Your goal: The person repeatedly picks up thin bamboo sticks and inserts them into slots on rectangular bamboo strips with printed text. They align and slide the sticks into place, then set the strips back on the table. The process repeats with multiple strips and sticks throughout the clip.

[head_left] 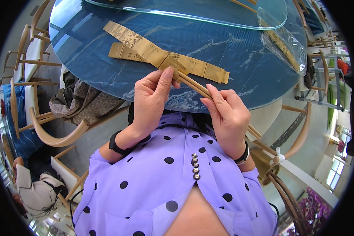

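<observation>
A pair of wooden chopsticks slants between my two hands over the near edge of the blue table. My right hand has its fingers closed on their lower right end. At the other end, my left hand pinches a small folded piece of gold paper that wraps the sticks; its fingers partly hide the fold. Just beyond, gold printed paper sleeves lie crossed on the tabletop, a flat one reaching right. Where the held paper meets these sleeves, I cannot tell whether they touch.
The round table has a dark blue marbled cover and a raised glass turntable. A clear plastic bag with a gold sleeve inside lies at the right. Left of me stands a wooden chair with a patterned brown cloth on it.
</observation>
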Available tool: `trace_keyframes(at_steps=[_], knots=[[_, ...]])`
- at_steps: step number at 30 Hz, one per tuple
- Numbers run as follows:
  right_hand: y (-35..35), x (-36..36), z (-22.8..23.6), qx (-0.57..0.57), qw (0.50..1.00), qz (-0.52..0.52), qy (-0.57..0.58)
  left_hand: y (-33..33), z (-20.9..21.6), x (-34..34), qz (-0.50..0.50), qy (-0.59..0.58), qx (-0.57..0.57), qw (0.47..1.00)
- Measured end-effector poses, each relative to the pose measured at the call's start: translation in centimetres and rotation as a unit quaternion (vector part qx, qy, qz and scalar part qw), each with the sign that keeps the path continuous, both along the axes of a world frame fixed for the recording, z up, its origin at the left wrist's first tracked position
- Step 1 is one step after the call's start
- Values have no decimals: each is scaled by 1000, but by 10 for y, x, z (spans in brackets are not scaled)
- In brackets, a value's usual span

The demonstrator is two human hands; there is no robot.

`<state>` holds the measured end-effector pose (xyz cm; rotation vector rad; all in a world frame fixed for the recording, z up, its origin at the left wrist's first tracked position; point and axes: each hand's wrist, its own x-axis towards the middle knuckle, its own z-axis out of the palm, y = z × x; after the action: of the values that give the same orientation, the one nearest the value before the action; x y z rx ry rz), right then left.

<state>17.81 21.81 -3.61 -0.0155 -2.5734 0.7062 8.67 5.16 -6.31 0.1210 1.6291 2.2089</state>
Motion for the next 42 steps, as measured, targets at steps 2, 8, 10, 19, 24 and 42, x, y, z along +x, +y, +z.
trace_keyframes(at_steps=[2,8,10,19,24,42], knots=[[-5,-1,-1,6,1000,-3,4,-1,-3,1,-16,-28,13,999],[-9,-5,3,22,999,3,24,1,4,-2,6,-33,60,998],[-11,-4,5,29,999,5,28,0,4,-1,-4,-6,33,999],[-15,-11,3,5,999,37,21,-2,10,-4,16,19,70,997],[10,-3,13,-33,994,89,-60,-18,26,-26,127,124,77,981],[16,37,-19,-30,998,46,10,-16,14,-30,58,97,105,988]])
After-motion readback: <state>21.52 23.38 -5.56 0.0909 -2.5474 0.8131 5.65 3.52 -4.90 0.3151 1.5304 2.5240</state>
